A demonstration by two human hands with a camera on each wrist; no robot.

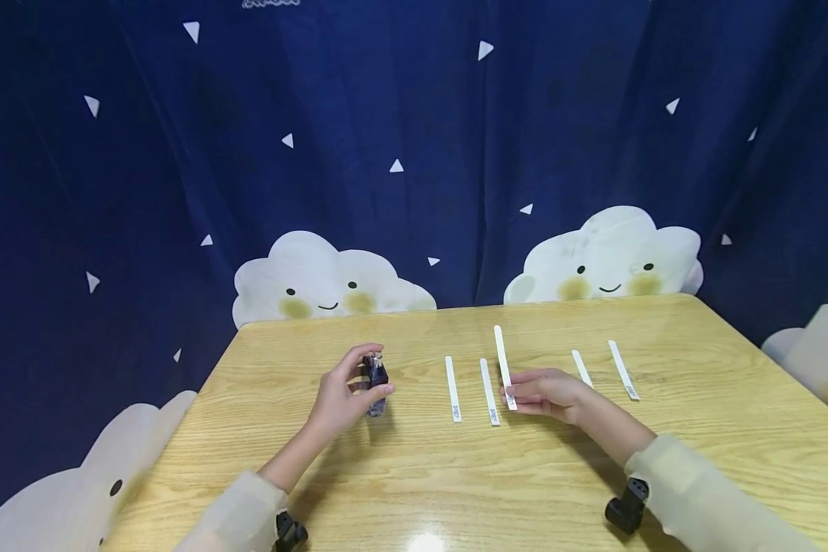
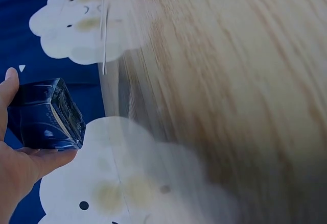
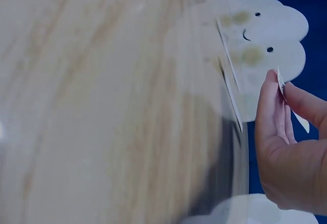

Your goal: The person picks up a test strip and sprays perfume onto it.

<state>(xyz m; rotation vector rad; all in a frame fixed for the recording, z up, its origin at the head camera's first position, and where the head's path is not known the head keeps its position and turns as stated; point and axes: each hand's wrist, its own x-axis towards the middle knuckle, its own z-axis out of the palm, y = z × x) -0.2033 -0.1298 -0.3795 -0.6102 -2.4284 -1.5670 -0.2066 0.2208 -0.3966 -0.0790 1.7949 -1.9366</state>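
My left hand [image 1: 338, 395] grips a dark blue glass perfume bottle [image 1: 376, 379] between thumb and fingers, its silvery neck up near the fingertips. In the left wrist view the bottle's [image 2: 43, 116] squared base faces the camera. A narrow white paper strip [image 1: 502, 356], rounded at the far end and printed at the near end, is pinched low down by my right hand [image 1: 555, 395]. Just left of that hand lie two similar strips, an outer one [image 1: 452, 387] and an inner one [image 1: 489, 391]. The right wrist view shows the pinched strip [image 3: 280, 83] nearly edge-on.
Beyond my right hand lie two more white strips, one [image 1: 582, 368] partly hidden behind it and one [image 1: 622, 369] farther right. Everything is on a wooden table [image 1: 386, 491]. Behind it hangs a dark blue curtain [image 1: 359, 100] with clouds and triangles.
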